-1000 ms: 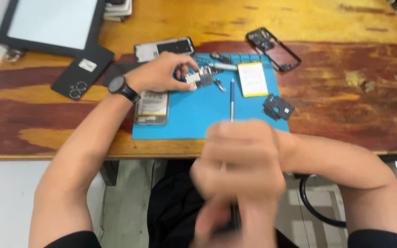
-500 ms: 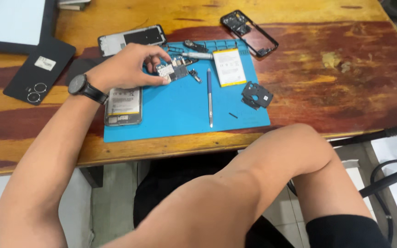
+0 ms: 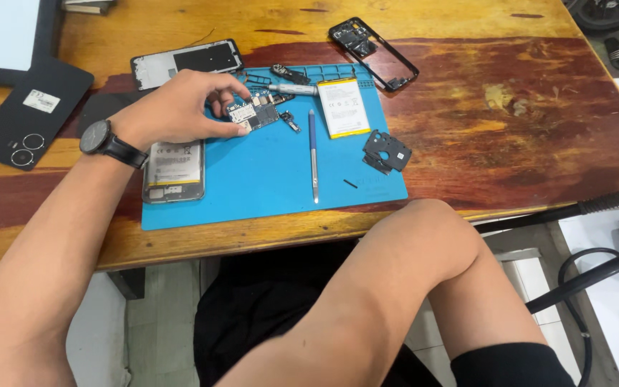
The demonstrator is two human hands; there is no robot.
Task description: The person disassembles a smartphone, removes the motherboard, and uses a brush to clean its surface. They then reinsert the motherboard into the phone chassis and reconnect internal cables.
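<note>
My left hand [image 3: 180,107], with a black watch on its wrist, rests on the blue work mat [image 3: 266,186], its fingertips pinching a small phone circuit board [image 3: 256,115]. Right of the board lie a thin blue-handled tool [image 3: 313,154] and a white and yellow battery [image 3: 342,107]. A silver screwdriver [image 3: 291,89] lies just behind the board. An opened phone body [image 3: 173,172] sits under my left wrist. My right arm is folded back with its elbow [image 3: 431,229] at the table's front edge. Its hand is out of view.
On the wooden table [image 3: 524,107] lie a black phone frame [image 3: 372,51], a black bracket [image 3: 387,152], a black back cover [image 3: 26,111], a display panel [image 3: 184,61] and a tablet [image 3: 1,36] at the far left. Black cables [image 3: 596,272] hang at the right.
My right hand, raised close before the camera a second ago, has gone out of view and only the bent arm shows. My left hand stays on the circuit board.
</note>
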